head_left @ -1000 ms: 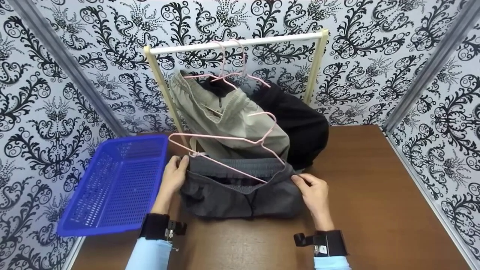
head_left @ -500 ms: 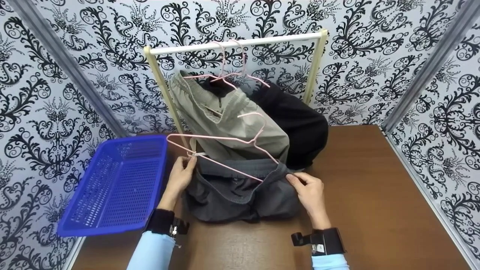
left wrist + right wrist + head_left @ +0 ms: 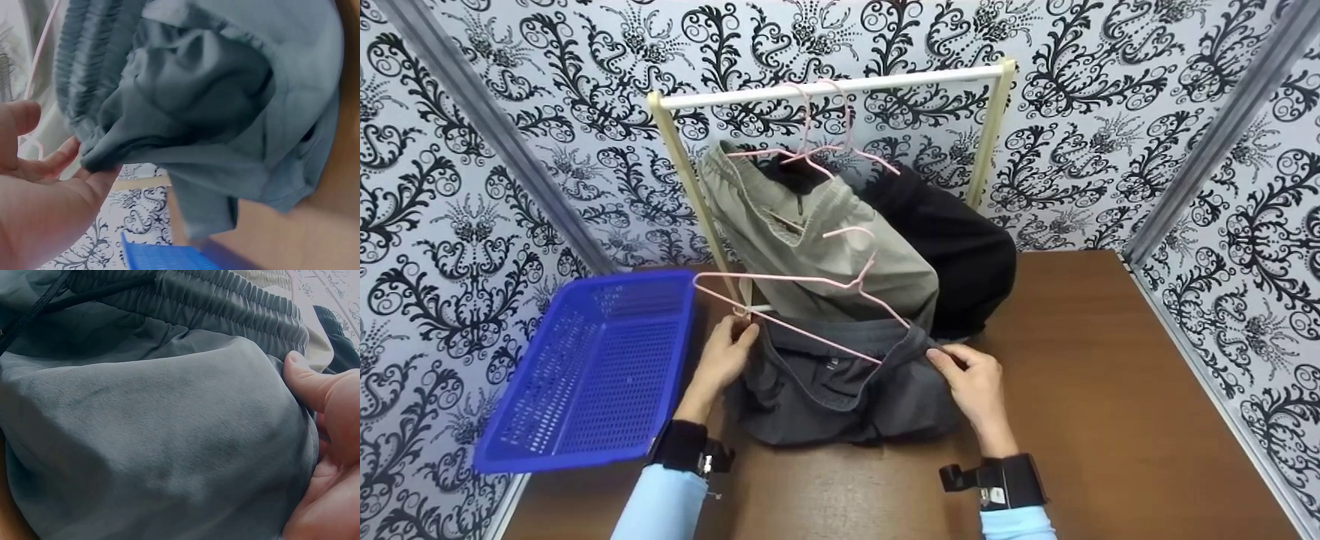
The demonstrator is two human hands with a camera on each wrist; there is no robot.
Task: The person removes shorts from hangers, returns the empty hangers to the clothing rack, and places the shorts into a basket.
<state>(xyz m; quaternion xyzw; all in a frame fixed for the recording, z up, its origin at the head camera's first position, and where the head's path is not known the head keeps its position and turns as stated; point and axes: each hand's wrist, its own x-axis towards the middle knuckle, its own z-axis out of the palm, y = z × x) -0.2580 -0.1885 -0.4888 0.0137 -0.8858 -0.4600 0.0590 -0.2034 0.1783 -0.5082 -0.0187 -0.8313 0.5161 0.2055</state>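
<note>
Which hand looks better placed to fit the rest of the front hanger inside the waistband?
Probably the left hand: it pinches the left side of the waistband, near the exposed end of the front hanger. The right hand holds the side where the other end already looks tucked in.

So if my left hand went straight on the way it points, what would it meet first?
Past the dark grey garment it holds, your left hand would probably meet the front pink hanger's lower bar first, with the beige garment behind; depth is unclear.
</note>
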